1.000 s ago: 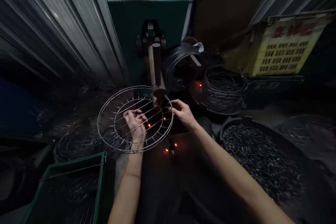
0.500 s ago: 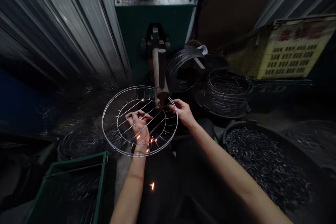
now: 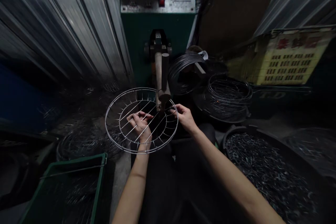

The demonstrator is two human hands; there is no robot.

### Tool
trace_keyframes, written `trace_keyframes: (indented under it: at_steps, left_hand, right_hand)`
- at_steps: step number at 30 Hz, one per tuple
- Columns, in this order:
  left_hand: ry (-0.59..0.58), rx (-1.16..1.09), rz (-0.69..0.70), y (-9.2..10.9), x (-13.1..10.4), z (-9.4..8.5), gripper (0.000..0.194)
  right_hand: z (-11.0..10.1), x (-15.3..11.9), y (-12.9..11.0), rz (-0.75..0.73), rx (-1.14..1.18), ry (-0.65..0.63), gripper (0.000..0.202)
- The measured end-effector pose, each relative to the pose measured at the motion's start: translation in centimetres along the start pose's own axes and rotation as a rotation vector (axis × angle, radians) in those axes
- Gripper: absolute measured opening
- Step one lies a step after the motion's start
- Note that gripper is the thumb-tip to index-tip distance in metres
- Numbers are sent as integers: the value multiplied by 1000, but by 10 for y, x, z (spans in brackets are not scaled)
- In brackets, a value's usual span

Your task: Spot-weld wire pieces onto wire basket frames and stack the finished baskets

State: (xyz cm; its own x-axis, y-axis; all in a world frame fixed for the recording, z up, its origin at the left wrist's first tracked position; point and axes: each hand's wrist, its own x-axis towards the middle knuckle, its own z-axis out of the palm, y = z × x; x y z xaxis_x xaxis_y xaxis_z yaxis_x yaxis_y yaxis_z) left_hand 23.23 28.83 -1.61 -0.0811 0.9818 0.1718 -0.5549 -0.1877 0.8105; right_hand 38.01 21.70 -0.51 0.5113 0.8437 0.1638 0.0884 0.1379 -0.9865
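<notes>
A round wire rack (image 3: 141,152), with a double outer ring, a smaller inner ring and parallel cross wires, lies roughly level in front of me. My left hand (image 3: 141,126) is under it, fingers closed around the cross wires. At the right rim, my right hand (image 3: 186,117) has its fingertips pinched together; what lies between them is dark, but they meet the rack's edge. The metal electrode arm (image 3: 164,77) of a green spot-welding machine (image 3: 139,24) reaches down to the rack between my hands. Its lower tip is in shadow.
Coiled wire (image 3: 186,66) and a basin of wire rings (image 3: 228,94) stand right of the machine. Further right are a yellow crate (image 3: 288,59) and a large tub of small metal pieces (image 3: 262,161). A green crate (image 3: 101,178) sits lower left, beside corrugated metal sheeting (image 3: 86,17).
The orange sparks around the rack and my left wrist have gone, leaving a tiny glow by the basin. The view has tilted slightly; both hands keep their places on the rack.
</notes>
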Motion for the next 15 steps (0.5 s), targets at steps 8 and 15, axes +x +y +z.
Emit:
trace_keyframes:
  at_steps: [8, 15]
  left_hand:
    - [-2, 65, -9, 3, 3, 0, 17]
    - [63, 196, 33, 0, 4, -4, 14]
  right_hand:
    - [4, 3, 2, 25, 75, -66, 29]
    - [-39, -36, 13, 81, -121, 3, 33]
